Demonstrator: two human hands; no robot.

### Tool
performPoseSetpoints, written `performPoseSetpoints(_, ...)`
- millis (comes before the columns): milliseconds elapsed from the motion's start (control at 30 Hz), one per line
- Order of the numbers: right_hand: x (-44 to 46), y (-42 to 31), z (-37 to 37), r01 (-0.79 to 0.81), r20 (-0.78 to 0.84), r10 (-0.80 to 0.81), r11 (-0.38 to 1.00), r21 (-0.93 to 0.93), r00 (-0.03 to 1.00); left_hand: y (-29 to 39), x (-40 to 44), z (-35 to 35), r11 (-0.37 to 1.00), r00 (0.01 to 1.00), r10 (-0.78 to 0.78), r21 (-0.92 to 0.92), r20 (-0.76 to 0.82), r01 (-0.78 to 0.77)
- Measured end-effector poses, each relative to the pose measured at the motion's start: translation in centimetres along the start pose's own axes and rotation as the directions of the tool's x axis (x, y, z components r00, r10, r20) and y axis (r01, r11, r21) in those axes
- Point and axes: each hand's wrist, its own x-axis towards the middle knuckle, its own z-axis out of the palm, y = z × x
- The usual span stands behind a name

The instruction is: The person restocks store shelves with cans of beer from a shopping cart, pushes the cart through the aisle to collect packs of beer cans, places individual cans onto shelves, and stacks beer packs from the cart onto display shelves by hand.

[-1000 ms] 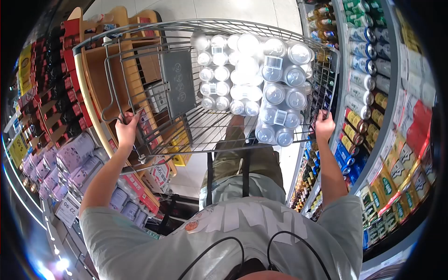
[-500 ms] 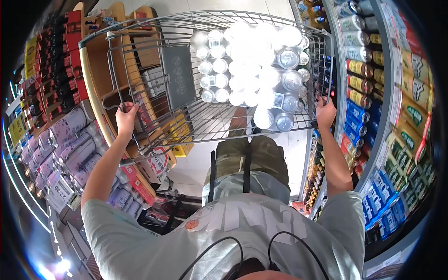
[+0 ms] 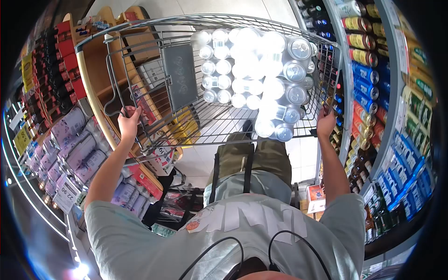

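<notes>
A grey wire shopping cart (image 3: 181,78) stands sideways in front of me. Toward its right end lie several packs of silvery cans (image 3: 295,71), stacked and washed out by glare in the middle. At the cart's left end, my left hand (image 3: 128,122) is closed around the wire frame beside a curved rod. My right hand (image 3: 326,123) is closed on the frame at the opposite end; its fingertips are partly hidden by the wire.
On the left, a wooden display shelf (image 3: 95,109) runs close to the cart, beside purple-white packs (image 3: 70,133) with price tags. Close on the right, shelves hold blue cans (image 3: 365,86) and bottles. An orange-white box (image 3: 316,193) is near my right arm.
The right-hand shelves and their cans have shifted upward in view. The cart's right end and my right hand sit slightly lower and further right. Both hands keep their hold.
</notes>
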Motion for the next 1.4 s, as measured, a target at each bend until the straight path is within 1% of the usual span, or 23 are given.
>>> performPoseSetpoints(67,-2.2,1.8,0.0,-0.053,-0.001,0.053,0.998,0.026,0.999,-0.1,-1.0,0.3,1.000,1.000,0.013,-0.022,0.018,-0.012)
performPoseSetpoints(167,-5.2,3.8,0.0,-0.111,0.020,0.110,0.992,0.060,0.994,-1.7,-1.1,-0.1,0.996,0.999,0.032,0.087,0.043,-0.036)
performPoseSetpoints(200,-6.2,4.1,-0.2,-0.119,0.003,0.119,0.992,0.050,0.993,-1.1,-2.0,0.2,0.998,0.997,0.034,0.044,0.068,-0.037)
performPoseSetpoints(300,-9.6,6.5,0.0,-0.137,-0.015,0.138,0.990,0.026,0.990,-2.0,-3.4,0.7,0.995,0.992,0.097,0.021,0.087,-0.099)
performPoseSetpoints(333,-10.4,7.1,0.1,-0.137,-0.018,0.137,0.990,0.019,0.990,-1.6,-4.2,0.8,0.989,0.990,0.121,0.077,0.066,-0.126)
performPoseSetpoints(433,-13.7,8.9,0.2,-0.211,0.005,0.211,0.977,0.024,0.977,-2.7,-5.0,1.0,0.976,0.977,0.192,0.085,0.095,-0.200)
performPoseSetpoints(567,-18.2,10.3,0.2,-0.171,-0.082,0.172,0.985,0.013,0.982,-3.4,-6.2,0.9,0.954,0.971,0.206,0.195,0.123,-0.227)
performPoseSetpoints(600,-19.3,10.5,0.1,-0.200,-0.087,0.200,0.980,0.007,0.976,-3.4,-6.8,0.9,0.960,0.970,0.193,0.178,0.150,-0.218)
performPoseSetpoints(633,-20.3,11.9,0.4,-0.173,-0.092,0.170,0.985,-0.025,0.981,-4.1,-7.0,1.0,0.955,0.969,0.198,0.195,0.146,-0.225)
performPoseSetpoints(700,-22.8,12.8,0.6,-0.224,-0.112,0.225,0.974,0.018,0.968,-5.1,-7.1,0.8,0.941,0.966,0.219,0.230,0.139,-0.247)
performPoseSetpoints(733,-23.9,13.3,0.6,-0.210,-0.145,0.213,0.977,0.033,0.966,-5.5,-7.3,0.8,0.942,0.965,0.219,0.227,0.142,-0.248)
performPoseSetpoints(833,-26.7,14.7,0.8,-0.269,-0.130,0.280,0.958,0.100,0.951,-7.0,-7.7,0.9,0.953,0.957,0.217,0.170,0.190,-0.250)
performPoseSetpoints(867,-27.7,15.2,0.9,-0.318,-0.119,0.333,0.940,0.126,0.935,-7.5,-8.0,0.9,0.950,0.958,0.216,0.186,0.189,-0.251)
performPoseSetpoints(900,-28.5,15.7,1.1,-0.276,-0.155,0.291,0.955,0.109,0.944,-7.7,-8.4,0.9,0.946,0.958,0.215,0.202,0.187,-0.252)
performPoseSetpoints(933,-29.4,16.5,1.0,-0.296,-0.135,0.313,0.946,0.134,0.940,-7.9,-8.9,1.0,0.942,0.958,0.217,0.219,0.187,-0.256)
performPoseSetpoints(967,-30.3,17.1,0.9,-0.317,-0.118,0.337,0.935,0.159,0.934,-8.1,-9.6,1.2,0.948,0.957,0.221,0.190,0.186,-0.256)
performPoseSetpoints(1067,-32.4,20.8,2.2,-0.229,-0.196,0.258,0.961,0.158,0.946,-9.6,-11.4,1.5,0.964,0.954,0.233,0.083,0.188,-0.252)
performPoseSetpoints(1167,-34.8,23.5,2.7,-0.230,-0.212,0.267,0.955,0.185,0.940,-10.8,-13.6,1.4,0.944,0.948,0.245,0.171,0.203,-0.281)
performPoseSetpoints(1200,-35.5,23.8,2.5,-0.284,-0.180,0.320,0.938,0.198,0.930,-11.4,-14.2,1.5,0.957,0.942,0.243,0.100,0.231,-0.272)
performPoseSetpoints(1267,-37.1,24.3,1.7,-0.385,-0.116,0.416,0.896,0.222,0.902,-12.1,-15.6,1.9,0.955,0.951,0.234,0.136,0.202,-0.264)
performPoseSetpoints(1300,-37.9,24.5,1.4,-0.379,-0.113,0.413,0.894,0.237,0.904,-12.1,-16.7,2.2,0.953,0.954,0.231,0.153,0.189,-0.261)
performPoseSetpoints(1333,-38.9,24.7,1.2,-0.377,-0.112,0.414,0.891,0.252,0.903,-11.3,-18.5,2.6,0.969,0.962,0.181,0.130,0.202,-0.210)
performPoseSetpoints(1400,-40.6,25.5,1.2,-0.363,-0.131,0.403,0.897,0.253,0.906,-12.3,-19.4,2.6,0.970,0.951,0.190,0.105,0.245,-0.221)
